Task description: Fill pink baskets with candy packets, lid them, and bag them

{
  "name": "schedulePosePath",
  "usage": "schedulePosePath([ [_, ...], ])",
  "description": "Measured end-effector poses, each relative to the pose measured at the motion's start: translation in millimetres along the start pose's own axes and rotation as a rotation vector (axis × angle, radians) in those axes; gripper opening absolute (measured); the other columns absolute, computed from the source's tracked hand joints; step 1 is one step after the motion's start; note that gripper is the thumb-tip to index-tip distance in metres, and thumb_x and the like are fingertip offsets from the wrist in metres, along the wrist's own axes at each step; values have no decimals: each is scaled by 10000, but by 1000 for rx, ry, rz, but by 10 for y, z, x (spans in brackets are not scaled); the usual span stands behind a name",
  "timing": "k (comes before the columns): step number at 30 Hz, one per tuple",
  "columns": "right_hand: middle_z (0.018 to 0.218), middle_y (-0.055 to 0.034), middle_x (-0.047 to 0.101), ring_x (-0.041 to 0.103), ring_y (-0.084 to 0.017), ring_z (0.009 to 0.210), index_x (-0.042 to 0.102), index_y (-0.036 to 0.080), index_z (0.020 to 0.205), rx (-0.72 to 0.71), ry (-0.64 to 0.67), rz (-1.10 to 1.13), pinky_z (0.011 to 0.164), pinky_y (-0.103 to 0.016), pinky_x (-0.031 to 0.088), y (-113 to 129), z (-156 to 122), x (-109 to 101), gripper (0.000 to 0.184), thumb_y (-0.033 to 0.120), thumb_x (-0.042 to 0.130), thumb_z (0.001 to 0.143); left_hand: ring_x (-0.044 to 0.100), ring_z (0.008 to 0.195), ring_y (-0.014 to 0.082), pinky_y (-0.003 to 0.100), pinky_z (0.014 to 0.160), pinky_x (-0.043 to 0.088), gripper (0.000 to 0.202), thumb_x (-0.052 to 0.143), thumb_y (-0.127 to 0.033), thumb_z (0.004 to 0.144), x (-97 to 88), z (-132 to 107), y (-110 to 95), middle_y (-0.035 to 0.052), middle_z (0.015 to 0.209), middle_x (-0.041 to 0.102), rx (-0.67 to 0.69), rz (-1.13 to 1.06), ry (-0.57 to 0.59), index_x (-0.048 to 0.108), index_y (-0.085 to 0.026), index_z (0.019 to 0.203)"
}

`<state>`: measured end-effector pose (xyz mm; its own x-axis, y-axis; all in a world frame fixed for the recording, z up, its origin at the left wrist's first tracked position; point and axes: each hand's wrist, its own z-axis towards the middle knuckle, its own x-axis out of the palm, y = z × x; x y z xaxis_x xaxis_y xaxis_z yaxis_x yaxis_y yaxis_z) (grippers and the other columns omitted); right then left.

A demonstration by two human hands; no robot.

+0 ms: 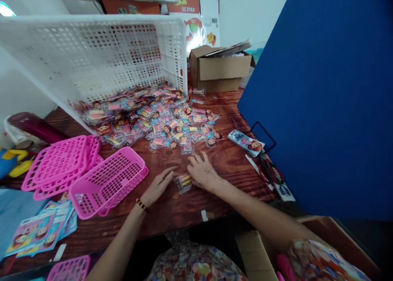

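Observation:
My left hand (pixel 159 185) and my right hand (pixel 201 171) rest on the wooden table (pixel 172 209), one on each side of a small stack of clear toy packets (pixel 183 182). Both hands press their fingertips against the stack's ends. A big heap of the same cartoon-face packets (pixel 153 115) lies beyond my hands, spilling out of a white plastic crate (pixel 92 55) tipped on its side. A pink basket (pixel 109 180) lies tilted just left of my left hand.
More pink baskets (pixel 58 164) are stacked at the left, over printed cards (pixel 39 230). A cardboard box (pixel 219 70) stands at the back. A blue panel (pixel 322 100) walls the right side, with a packet (pixel 247 142) and scissors (pixel 270 172) beside it.

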<state>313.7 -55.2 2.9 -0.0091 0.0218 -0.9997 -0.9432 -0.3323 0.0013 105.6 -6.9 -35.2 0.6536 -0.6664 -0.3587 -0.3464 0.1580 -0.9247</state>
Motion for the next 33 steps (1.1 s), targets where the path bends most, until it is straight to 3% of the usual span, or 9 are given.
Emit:
schedulePosePath([
  [3, 1177, -136, 606, 513, -288, 1162, 608, 165, 1087, 33, 51, 62, 1143, -512, 146, 67, -56, 18, 261, 260, 613, 844, 399, 1373, 254, 427, 1157, 304, 792, 628, -457, 849, 239, -203, 130, 126, 1500, 407, 51, 80, -129, 243, -215, 1498],
  [6, 1018, -122, 659, 616, -273, 955, 564, 147, 1116, 103, 130, 124, 1079, -503, 249, 183, -116, 64, 290, 220, 607, 839, 446, 1327, 252, 454, 1146, 323, 817, 631, -399, 858, 507, -266, 247, 145, 1431, 442, 122, 184, -270, 173, -219, 1509],
  [9, 1041, -129, 656, 625, -286, 960, 540, 162, 1115, 126, 136, 155, 1008, -482, 332, 237, -220, 91, 290, 218, 599, 837, 490, 1288, 245, 445, 1114, 374, 669, 551, -350, 909, 645, -231, 340, 147, 1392, 480, 145, 239, -364, 231, -212, 1479],
  [14, 1158, -105, 645, 596, -284, 1091, 545, 192, 1171, 113, 220, 340, 1017, -467, 390, 91, -425, -7, 327, 196, 530, 844, 579, 1177, 205, 387, 1012, 473, 356, 442, -286, 953, 650, -229, 413, 84, 1241, 589, 239, 281, -304, 445, -247, 1308],
  [19, 1126, -70, 677, 620, -277, 1055, 636, 274, 1113, 173, 227, 416, 989, -450, 452, 101, -394, -55, 303, 197, 490, 858, 407, 1350, 320, 528, 1092, 350, 718, 584, -357, 866, 511, -273, 151, 166, 1447, 433, 312, 695, -386, 252, -215, 1487],
  [22, 1174, -42, 672, 605, -261, 1101, 625, 306, 1186, 163, 214, 510, 1064, -441, 408, 255, -327, 14, 367, 221, 538, 840, 473, 1277, 336, 598, 1130, 211, 722, 618, -271, 822, 372, -261, -79, 149, 1327, 575, 324, 969, -227, 317, -207, 1475],
  [25, 1182, -10, 676, 607, -238, 1102, 636, 339, 1181, 116, 242, 597, 1075, -395, 398, 269, -276, 57, 383, 254, 617, 808, 624, 1047, 267, 520, 1032, 361, 549, 496, -143, 856, 289, -230, -164, 116, 1103, 693, 203, 1048, -3, 441, -184, 1400],
  [29, 1098, 5, 703, 615, -215, 1070, 691, 320, 1061, 166, 187, 695, 965, -316, 445, -267, 4, -27, 287, 455, 676, 809, 637, 1001, 264, 427, 882, 457, 309, 492, -175, 866, 286, -202, -120, 99, 1102, 682, 69, 1014, 76, 628, -221, 1139],
  [33, 1429, -103, 500, 360, -290, 1366, 546, 255, 1320, 563, -45, 478, 1105, -535, 247, -1012, 548, -8, 401, 425, 422, 979, 636, 1016, 238, 365, 884, 483, 217, 504, -211, 880, 267, -205, -109, 74, 1104, 678, 18, 937, 109, 646, -248, 1040],
])
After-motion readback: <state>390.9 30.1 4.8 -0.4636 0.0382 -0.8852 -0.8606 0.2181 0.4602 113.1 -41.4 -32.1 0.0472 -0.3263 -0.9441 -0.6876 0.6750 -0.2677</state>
